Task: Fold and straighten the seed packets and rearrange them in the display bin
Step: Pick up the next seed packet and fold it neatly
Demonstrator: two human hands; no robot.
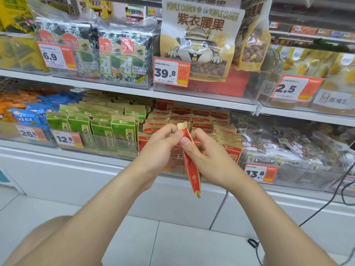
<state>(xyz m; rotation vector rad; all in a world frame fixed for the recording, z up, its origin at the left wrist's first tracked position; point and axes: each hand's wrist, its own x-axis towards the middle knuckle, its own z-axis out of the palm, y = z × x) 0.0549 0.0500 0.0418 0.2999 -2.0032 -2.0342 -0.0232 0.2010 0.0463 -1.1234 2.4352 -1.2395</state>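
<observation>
Head view: both hands meet in the middle and hold 1 red seed packet (192, 169). The left hand (163, 143) pinches the top part of it with its thumb and fingers. The right hand (207, 156) is curled round the packet just under that, with its thumb flat on the red side. The packet is squeezed long and thin. Its tan top end points to 12 o'clock and its bottom end hangs down toward 5 o'clock, below both hands. It is up in the air, in front of the display bin (173, 164), and is not touching it.

Behind the hands, at 12 o'clock, many more red packets (201, 120) stand in rows in that bin. At 9 o'clock from the hands, green packets (107, 129) stand in the next bin, with a 12.8 price tag (67, 140) on its front. At 3 o'clock sits a clear bin with a 13.8 price tag (261, 172).

On the shelf above, at 12 o'clock, stands a big cashew bag (199, 35) with a 39.8 price tag (171, 72). Seaweed packs (115, 54) are at 10 o'clock. A black cable (317, 212) hangs down to the floor at 4 o'clock.
</observation>
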